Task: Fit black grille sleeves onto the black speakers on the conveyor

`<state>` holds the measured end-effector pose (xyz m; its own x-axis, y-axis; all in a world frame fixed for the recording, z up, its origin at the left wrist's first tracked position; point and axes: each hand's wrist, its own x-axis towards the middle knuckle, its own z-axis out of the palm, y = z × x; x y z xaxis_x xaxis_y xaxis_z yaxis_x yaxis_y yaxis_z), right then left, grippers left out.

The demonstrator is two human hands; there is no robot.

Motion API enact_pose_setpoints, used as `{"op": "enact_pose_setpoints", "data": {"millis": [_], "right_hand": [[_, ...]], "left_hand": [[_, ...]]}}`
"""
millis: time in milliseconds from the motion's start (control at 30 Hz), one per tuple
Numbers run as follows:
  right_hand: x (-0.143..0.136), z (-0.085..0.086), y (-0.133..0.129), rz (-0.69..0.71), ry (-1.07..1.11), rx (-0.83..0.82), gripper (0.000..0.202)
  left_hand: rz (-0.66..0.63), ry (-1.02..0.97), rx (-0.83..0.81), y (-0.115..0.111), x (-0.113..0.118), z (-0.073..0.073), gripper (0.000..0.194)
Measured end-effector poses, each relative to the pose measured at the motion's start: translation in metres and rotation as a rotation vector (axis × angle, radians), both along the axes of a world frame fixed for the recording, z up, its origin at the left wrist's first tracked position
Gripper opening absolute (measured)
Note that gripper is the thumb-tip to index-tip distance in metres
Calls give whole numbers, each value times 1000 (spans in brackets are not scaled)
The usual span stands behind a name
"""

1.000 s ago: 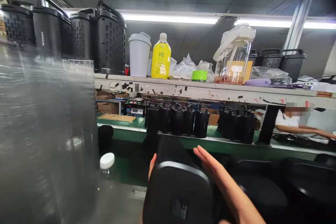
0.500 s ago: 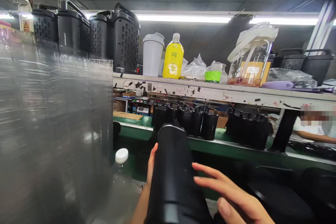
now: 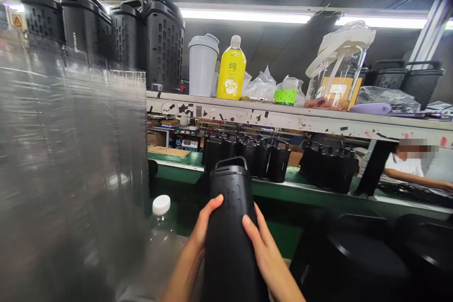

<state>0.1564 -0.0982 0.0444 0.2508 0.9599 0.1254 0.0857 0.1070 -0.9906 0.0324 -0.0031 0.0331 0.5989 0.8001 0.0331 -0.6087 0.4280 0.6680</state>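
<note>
Held in front of me is a tall black container with a loop handle (image 3: pixel 231 240), its handle end pointing away and small raised slots near its top. My left hand (image 3: pixel 201 226) grips its left side, thumb on the upper face. On the opposite side, my right hand (image 3: pixel 264 245) is closed round it, with the thumb on the face and the fingers along the edge. The container's near end runs out of the bottom of the view. To the left of my hands stands a clear plastic bottle with a white cap (image 3: pixel 162 205).
Stacked clear plastic sheets or trays (image 3: pixel 74 165) rise at the left. A shelf (image 3: pixel 226 109) carries black slotted containers (image 3: pixel 164 42), a grey tumbler (image 3: pixel 203 66), a yellow bottle (image 3: pixel 231 71) and a clear jug (image 3: pixel 339 68). More black containers (image 3: pixel 279 163) line the green bench. A person (image 3: pixel 406 165) sits far right.
My right hand has moved from hovering open beside the container to gripping its right side. The container has turned, so its handle and slotted face now show. The view has shifted slightly.
</note>
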Motion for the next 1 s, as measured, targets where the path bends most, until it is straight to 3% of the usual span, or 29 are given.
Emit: {"op": "enact_pose_setpoints", "data": {"millis": [233,400,567,700,867,1000], "right_hand": [[4,5,-2,86,106,188,91],[7,-6,9,63,263,88,79],[13,-18,14,81,201,243,82],[15,-31,25,113,350,114,79],[21,-16,15,236,348,287,82],[23,-14,11,207,358,224,77]], "left_hand": [[128,117,90,-15,5,7,69],[223,222,121,-13,8,8,52],[240,203,194,-13,11,6,67],[274,329,183,-13,13,4,49],[315,324,307,-32,7,26,53],[338,436,377,-36,11,30,51]]}}
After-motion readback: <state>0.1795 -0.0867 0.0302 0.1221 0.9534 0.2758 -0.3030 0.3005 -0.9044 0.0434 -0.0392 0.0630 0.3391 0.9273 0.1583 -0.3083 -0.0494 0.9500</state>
